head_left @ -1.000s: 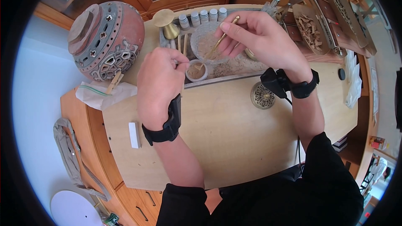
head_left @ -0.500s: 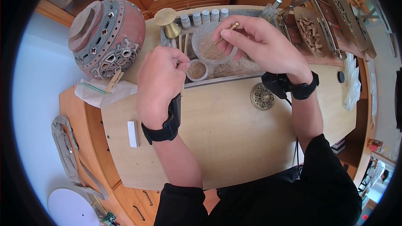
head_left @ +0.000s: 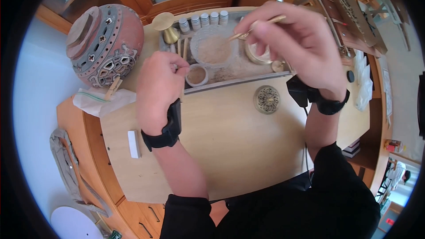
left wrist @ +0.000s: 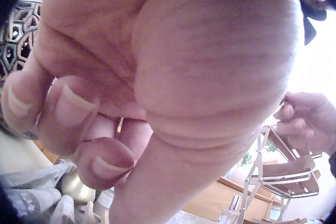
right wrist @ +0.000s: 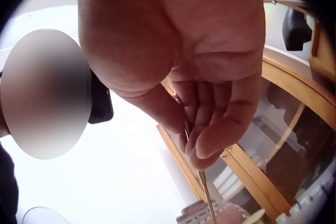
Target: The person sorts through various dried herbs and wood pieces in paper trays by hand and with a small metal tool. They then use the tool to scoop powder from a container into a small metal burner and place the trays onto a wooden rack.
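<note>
My right hand (head_left: 296, 46) is raised above the right part of the grey tray (head_left: 239, 82). Thumb and fingers pinch a slender brass spoon (head_left: 237, 36), its thin shaft also showing below the fingertips in the right wrist view. A small white jar (head_left: 205, 80) of brown powder sits at the tray's front left, and my left hand (head_left: 159, 86) pinches its rim between thumb and forefinger. In the left wrist view the other fingers (left wrist: 73, 103) curl toward the palm with nothing among them. Behind the jar stands a patterned glass bowl (head_left: 195, 46) with pale brown powder.
Several small white bottles (head_left: 204, 19) line the tray's back, beside a brass flared stand (head_left: 170, 35). An openwork brass disc (head_left: 267, 99) and a white block (head_left: 133, 144) lie on the table. A large carved pot (head_left: 106, 48) stands left; tiered shelves (head_left: 354, 13) stand right.
My right hand has lifted the brass spoon out of the jar, then up and to the right. The left hand stays at the jar; the head view has shifted slightly.
</note>
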The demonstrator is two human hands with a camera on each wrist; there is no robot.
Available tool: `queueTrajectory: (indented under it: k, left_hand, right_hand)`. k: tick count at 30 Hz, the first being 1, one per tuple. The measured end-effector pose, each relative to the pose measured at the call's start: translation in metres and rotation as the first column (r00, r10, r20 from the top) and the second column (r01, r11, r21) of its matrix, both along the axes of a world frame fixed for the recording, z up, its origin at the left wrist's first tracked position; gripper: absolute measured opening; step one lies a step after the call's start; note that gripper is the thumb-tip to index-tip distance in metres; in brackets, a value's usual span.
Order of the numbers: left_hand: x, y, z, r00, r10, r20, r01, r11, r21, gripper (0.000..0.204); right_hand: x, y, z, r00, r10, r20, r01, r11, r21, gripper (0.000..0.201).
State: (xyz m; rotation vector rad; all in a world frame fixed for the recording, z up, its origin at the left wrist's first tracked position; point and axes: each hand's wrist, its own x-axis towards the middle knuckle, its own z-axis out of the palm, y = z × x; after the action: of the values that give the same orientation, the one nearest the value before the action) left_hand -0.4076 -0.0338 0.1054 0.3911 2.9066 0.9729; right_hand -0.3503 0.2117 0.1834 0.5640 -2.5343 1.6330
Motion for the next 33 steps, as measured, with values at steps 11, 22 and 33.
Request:
queueTrajectory:
  k: [11, 22, 33]
  left_hand:
    - [0.006, 0.011, 0.018, 0.998, 0.008, 0.06, -0.005, 0.999, -0.055, 0.031]
    - [0.008, 0.004, 0.018, 0.999, 0.013, -0.029, -0.014, 0.999, -0.038, 0.039]
    - [0.006, 0.005, 0.018, 0.998, -0.028, -0.049, 0.027, 0.999, -0.025, 0.043]
  right_hand:
    - [0.074, 0.025, -0.026, 0.945, -0.185, -0.269, 0.268, 0.91, 0.317, 0.017]
    - [0.065, 0.009, -0.073, 0.903, 0.088, -0.421, 0.229, 0.73, 0.644, 0.029]
    - [0.05, 0.004, -0.098, 0.911, 0.07, -0.406, 0.239, 0.712, 0.66, 0.03]
